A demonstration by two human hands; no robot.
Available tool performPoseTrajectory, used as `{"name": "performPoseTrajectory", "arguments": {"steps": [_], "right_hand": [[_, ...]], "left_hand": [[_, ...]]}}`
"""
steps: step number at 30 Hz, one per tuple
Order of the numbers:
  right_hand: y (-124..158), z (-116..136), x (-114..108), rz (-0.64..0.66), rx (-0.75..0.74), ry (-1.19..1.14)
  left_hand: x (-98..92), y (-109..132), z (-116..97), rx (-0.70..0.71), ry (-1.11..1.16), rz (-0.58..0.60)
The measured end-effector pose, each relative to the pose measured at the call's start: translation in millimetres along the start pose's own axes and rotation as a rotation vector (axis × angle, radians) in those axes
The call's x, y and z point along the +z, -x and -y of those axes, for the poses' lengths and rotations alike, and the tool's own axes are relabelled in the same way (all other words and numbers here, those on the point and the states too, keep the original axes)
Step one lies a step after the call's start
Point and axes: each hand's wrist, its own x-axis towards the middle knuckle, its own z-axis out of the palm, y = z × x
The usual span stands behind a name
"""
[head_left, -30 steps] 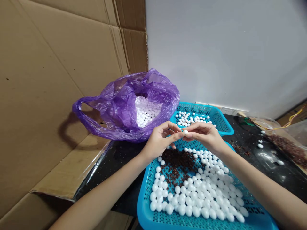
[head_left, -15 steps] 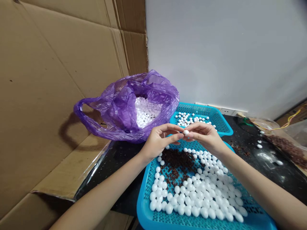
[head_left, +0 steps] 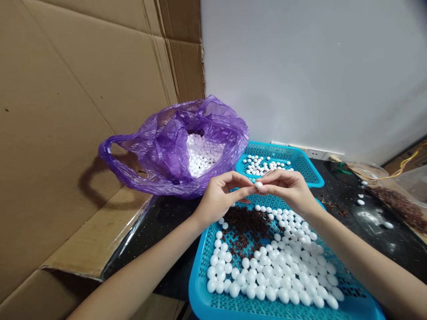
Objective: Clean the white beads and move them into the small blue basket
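One small white ball (head_left: pixel 258 185) is pinched between the fingertips of my left hand (head_left: pixel 223 195) and my right hand (head_left: pixel 287 189), which meet around it. Both hands are over the back edge of a large blue basket (head_left: pixel 203 306). Many white balls (head_left: pixel 276 271) lie in that basket, beside a heap of dark brown bits (head_left: pixel 248 224). Behind my hands is a smaller blue basket (head_left: pixel 313 173) with white balls, some showing dark spots. To the left, an open purple plastic bag (head_left: pixel 163 151) holds many more white balls (head_left: pixel 203 153).
Cardboard (head_left: pixel 100 53) stands along the left, and a pale wall (head_left: pixel 300 66) rises behind. On the black tabletop (head_left: pixel 360 235) at the right are a few loose white balls, reddish-brown bits (head_left: pixel 396 204), clear plastic and yellow wires (head_left: pixel 400 169). A power strip (head_left: pixel 315 154) lies by the wall.
The view has shifted very slightly. Both hands keep nearly the same position, with the white ball still between their fingertips.
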Motion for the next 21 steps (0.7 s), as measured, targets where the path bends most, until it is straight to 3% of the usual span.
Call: {"name": "performPoseTrajectory", "arguments": {"steps": [8, 13, 17, 21], "right_hand": [[-2, 1, -1, 0.008, -0.043, 0.053], [-2, -3, -4, 0.02, 0.022, 0.03], [-4, -8, -6, -0.015, 0.093, 0.038], [-6, -13, -9, -0.083, 0.067, 0.137]], "left_hand": [[-1.1, -1, 1, -0.059, 0.0, 0.015], [-1.7, -3, 2, -0.098, 0.008, 0.029], [-0.6, -5, 2, -0.103, 0.028, -0.039], [0.6, -5, 0, -0.131, 0.053, -0.101]]}}
